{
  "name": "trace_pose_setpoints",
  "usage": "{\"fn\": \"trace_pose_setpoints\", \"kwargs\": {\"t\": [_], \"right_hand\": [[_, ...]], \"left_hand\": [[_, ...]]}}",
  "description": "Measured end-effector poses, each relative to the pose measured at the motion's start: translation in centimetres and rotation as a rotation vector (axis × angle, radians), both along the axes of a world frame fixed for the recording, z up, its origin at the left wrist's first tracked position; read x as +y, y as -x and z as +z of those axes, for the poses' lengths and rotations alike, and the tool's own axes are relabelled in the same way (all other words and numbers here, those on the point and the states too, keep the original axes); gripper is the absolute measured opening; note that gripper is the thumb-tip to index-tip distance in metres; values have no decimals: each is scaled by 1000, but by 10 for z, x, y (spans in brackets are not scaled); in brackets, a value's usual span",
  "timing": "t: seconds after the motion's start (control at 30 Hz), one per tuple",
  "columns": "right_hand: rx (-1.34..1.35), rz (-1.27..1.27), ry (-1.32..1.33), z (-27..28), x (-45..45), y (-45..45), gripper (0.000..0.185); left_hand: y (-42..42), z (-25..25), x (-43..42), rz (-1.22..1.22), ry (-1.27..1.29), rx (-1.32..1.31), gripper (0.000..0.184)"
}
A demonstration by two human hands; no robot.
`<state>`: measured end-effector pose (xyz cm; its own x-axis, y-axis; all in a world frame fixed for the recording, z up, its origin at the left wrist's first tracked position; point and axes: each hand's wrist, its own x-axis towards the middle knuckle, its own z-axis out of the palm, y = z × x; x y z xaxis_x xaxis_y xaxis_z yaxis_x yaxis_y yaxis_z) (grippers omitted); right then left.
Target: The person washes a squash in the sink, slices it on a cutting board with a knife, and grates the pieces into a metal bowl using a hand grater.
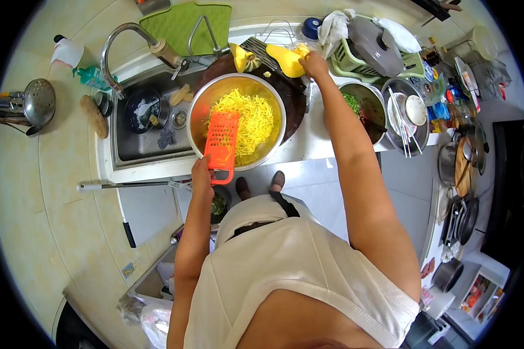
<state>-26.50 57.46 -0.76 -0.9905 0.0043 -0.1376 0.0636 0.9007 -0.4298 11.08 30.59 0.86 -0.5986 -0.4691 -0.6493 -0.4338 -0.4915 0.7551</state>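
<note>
A steel mixing bowl [279,96] stands at the counter edge, holding a heap of yellow shreds [253,125]. An orange grater [220,152] leans inside it, its handle over the near rim. My left hand [202,175] is closed at the grater's handle and the bowl's rim; its fingers are partly hidden. Beyond the bowl, my right hand [314,64] grips the right end of a peeled yellow squash piece [285,60]. Another squash chunk [241,58] lies to its left, on the dark round board [294,110] beside a cleaver-like dark blade [261,51].
Left is a sink [122,145] with a dark pan [142,107] and a curved faucet [106,52]. A pot with chopped greens [350,103] and a basin with a bowl and chopsticks [422,136] stand right. Behind them sits a green rack [343,58].
</note>
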Motion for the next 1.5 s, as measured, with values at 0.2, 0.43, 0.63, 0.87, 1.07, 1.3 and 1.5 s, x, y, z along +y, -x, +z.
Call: {"fn": "trace_pose_setpoints", "kwargs": {"t": [0.2, 0.43, 0.63, 0.87, 1.07, 1.3, 1.5], "right_hand": [[622, 330, -82, 23, -79, -42, 59], [-1, 290, 70, 21, -145, -43, 63], [-58, 64, 526, -14, -115, -13, 34], [-425, -54, 1205, 61, -54, -66, 18], [-525, 127, 1139, 111, -17, -127, 24], [-1173, 106, 1675, 95, -21, -212, 43], [-1249, 191, 1565, 101, -61, -253, 48]], "left_hand": [[8, 18, 8, -13, 59, -44, 13], [10, 14, 6, -27, 25, -3, 15], [7, 5, 7, -24, 58, 49, 15], [12, -14, 7, -137, 27, 115, 23], [7, -7, -10, -207, 266, 18, 37], [26, 44, -4, -123, 430, 410, 45], [41, 82, 7, -328, -454, 436, 38]]}}
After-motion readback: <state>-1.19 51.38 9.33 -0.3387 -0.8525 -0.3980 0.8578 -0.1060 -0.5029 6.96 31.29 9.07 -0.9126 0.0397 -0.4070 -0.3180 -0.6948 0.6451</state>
